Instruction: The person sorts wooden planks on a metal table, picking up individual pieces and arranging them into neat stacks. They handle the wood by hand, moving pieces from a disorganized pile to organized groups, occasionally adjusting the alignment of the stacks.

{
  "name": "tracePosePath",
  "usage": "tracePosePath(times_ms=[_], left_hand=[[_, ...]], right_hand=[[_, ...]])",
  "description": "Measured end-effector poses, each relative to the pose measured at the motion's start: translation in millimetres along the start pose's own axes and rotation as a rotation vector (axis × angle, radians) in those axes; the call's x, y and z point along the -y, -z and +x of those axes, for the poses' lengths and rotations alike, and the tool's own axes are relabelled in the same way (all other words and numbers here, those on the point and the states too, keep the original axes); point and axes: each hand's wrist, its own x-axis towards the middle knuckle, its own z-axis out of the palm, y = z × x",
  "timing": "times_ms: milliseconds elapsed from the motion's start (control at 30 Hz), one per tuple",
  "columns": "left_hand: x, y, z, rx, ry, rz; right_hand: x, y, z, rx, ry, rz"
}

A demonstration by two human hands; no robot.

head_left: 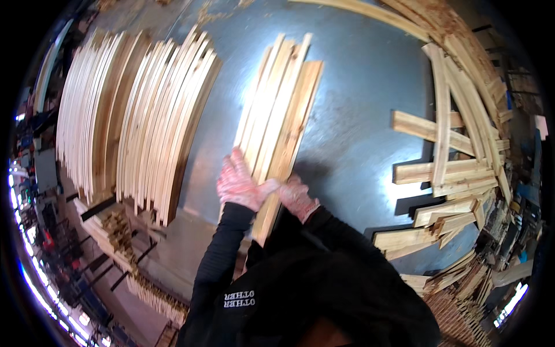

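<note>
A small bundle of long pale wooden boards (pixel 267 121) lies lengthwise on the grey metal table (pixel 358 87), its near ends close to my body. Its far ends are uneven. My left hand (pixel 240 184), in a white glove with reddish patches, grips the bundle's left side, thumb reaching over the top. At the right edge, my right hand (pixel 297 198), gloved alike, closes around the knotty outer board (pixel 298 124). The two thumbs nearly meet over the wood. Fingers below the edges are partly hidden.
Two large rows of upright-set boards (pixel 167 121) stand to the left. Loose offcuts (pixel 442 173) lie crossed along the right side, with more short pieces (pixel 404 243) near the lower right. Stacked wood (pixel 118 237) sits lower down at the left, beyond the table's edge.
</note>
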Motion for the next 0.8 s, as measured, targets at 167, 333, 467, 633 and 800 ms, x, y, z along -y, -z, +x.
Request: tracePosePath(times_ms=[167, 333, 467, 633, 800], left_hand=[[-13, 16, 4, 0.063, 0.039, 0.139], [-128, 139, 90, -0.379, -0.789, 0.203], [-106, 138, 151, -0.114, -0.737, 0.323], [51, 118, 153, -0.385, -0.125, 0.143], [190, 79, 154, -0.279, 0.315, 0.443]], right_hand=[[3, 151, 14, -0.162, 0.431, -0.447], [88, 292, 40, -0.066, 0.747, -0.995], [149, 368, 94, 0.120, 0.836, -0.405], [95, 473, 281, -0.574, 0.717, -0.878], [-9, 505, 417, -0.474, 0.519, -0.952]])
